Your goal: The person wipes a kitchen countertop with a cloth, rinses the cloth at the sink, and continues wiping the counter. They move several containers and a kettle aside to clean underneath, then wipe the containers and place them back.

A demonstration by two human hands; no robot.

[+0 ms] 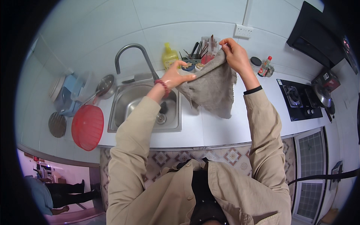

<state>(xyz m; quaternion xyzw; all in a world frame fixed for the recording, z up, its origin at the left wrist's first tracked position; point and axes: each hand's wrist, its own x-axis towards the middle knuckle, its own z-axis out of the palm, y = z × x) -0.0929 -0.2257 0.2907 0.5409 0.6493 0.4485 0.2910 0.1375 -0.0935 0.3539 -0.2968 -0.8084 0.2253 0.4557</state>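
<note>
A grey-brown cloth [215, 87] hangs spread above the white countertop, right of the sink. My right hand [235, 54] pinches its upper right corner between thumb and fingers, raised near the wall. At the cloth's upper left edge is my left hand [175, 77], thumb along the edge and fingers spread apart; whether it grips the fabric cannot be told. Below my left forearm lies the stainless steel sink [132, 97], with a dark item [163, 107] near its drain. The curved faucet [135, 46] stands behind the sink.
A yellow bottle [169, 54], a utensil holder [192, 60] and lidded jars stand behind the cloth. A red plastic basket [87, 128] and metal pans [106, 85] are at left. A gas stove [298, 98] sits at right. Through the left opening, another person [42, 194] is visible.
</note>
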